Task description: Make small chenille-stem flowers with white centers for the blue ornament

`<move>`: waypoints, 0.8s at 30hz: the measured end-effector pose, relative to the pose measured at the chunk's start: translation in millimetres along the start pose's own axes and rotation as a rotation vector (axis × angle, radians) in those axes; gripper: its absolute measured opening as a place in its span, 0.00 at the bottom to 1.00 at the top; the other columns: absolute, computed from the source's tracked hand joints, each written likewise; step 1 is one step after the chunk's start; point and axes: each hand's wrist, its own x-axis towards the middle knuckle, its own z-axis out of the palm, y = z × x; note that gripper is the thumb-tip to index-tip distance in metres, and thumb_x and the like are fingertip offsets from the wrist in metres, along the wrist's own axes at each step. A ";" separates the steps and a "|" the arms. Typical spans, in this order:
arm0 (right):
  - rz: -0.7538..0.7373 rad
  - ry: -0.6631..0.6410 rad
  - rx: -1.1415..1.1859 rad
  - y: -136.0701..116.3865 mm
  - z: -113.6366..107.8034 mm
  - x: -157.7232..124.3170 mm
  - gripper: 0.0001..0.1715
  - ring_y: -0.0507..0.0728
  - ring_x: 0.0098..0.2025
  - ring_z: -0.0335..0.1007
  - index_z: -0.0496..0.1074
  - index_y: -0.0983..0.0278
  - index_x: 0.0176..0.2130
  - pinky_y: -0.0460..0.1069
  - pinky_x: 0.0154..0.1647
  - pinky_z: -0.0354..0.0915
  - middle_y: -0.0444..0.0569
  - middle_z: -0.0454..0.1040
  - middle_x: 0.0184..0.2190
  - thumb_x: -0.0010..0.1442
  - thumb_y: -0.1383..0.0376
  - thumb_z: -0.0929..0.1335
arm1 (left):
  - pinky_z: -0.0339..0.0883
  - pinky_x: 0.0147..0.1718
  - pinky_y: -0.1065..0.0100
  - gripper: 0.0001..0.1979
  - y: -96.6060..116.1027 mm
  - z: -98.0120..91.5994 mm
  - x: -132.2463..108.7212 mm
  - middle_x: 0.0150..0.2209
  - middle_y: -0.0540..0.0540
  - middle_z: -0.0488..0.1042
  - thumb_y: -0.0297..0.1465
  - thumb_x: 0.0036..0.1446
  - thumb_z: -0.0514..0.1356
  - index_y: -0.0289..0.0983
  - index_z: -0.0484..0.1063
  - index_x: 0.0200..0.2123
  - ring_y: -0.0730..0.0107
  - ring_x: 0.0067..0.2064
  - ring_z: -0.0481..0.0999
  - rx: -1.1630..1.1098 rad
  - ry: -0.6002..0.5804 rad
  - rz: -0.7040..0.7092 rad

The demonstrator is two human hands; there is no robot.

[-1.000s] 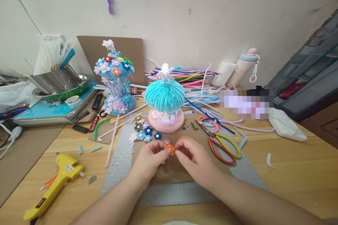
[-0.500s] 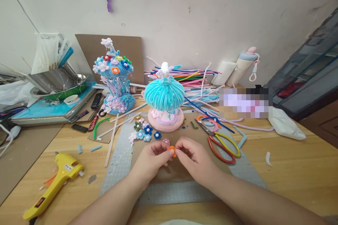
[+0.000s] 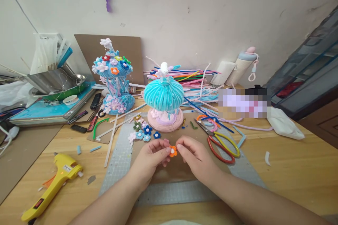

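Both hands meet over a brown sheet on the wooden surface (image 3: 290, 179), where the left hand (image 3: 150, 160) and the right hand (image 3: 194, 156) pinch a small orange flower (image 3: 173, 151) between their fingertips. Just behind them stands a turquoise domed ornament (image 3: 164, 100) on a pink base, with a cluster of small loose flowers (image 3: 144, 132) to its left and red-and-yellow scissors (image 3: 220, 140) to the right. A yellow glue gun (image 3: 54, 182) lies well off to the left, and a pile of coloured pipe cleaners (image 3: 192, 81) sits against the wall.

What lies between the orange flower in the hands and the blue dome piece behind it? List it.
Only small things: the orange flower, pinched by the left hand and right hand, has loose little flowers lying left of the straight path to the blue dome piece; nothing upright blocks it.
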 end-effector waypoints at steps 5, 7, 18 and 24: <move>0.065 -0.064 0.035 -0.3 3.3 0.7 0.08 0.50 0.27 0.62 0.67 0.64 0.32 0.43 0.26 0.58 0.43 0.68 0.26 0.60 0.62 0.63 | 0.62 0.24 0.74 0.12 -0.8 0.3 2.1 0.26 0.50 0.71 0.33 0.45 0.66 0.33 0.68 0.30 0.77 0.26 0.69 0.044 0.021 0.066; 0.076 -0.059 0.023 -0.5 4.6 1.2 0.08 0.50 0.27 0.63 0.67 0.64 0.32 0.43 0.26 0.58 0.43 0.69 0.26 0.60 0.64 0.62 | 0.63 0.26 0.73 0.12 -0.3 1.3 2.1 0.27 0.49 0.71 0.34 0.46 0.65 0.33 0.69 0.30 0.74 0.27 0.70 0.075 0.016 0.077; 0.055 -0.047 -0.095 1.0 4.7 -0.4 0.07 0.48 0.23 0.58 0.67 0.65 0.29 0.42 0.22 0.54 0.41 0.65 0.22 0.57 0.66 0.62 | 0.61 0.25 0.73 0.06 -3.4 5.8 1.6 0.27 0.50 0.69 0.31 0.47 0.61 0.34 0.68 0.28 0.75 0.27 0.66 0.301 0.041 0.172; 0.022 -0.055 -0.157 2.8 5.2 0.0 0.04 0.48 0.22 0.56 0.67 0.65 0.26 0.42 0.22 0.53 0.40 0.64 0.21 0.52 0.69 0.64 | 0.62 0.31 0.72 0.02 -8.7 3.7 -1.3 0.26 0.51 0.69 0.25 0.47 0.57 0.36 0.67 0.27 0.73 0.30 0.67 0.501 0.055 0.261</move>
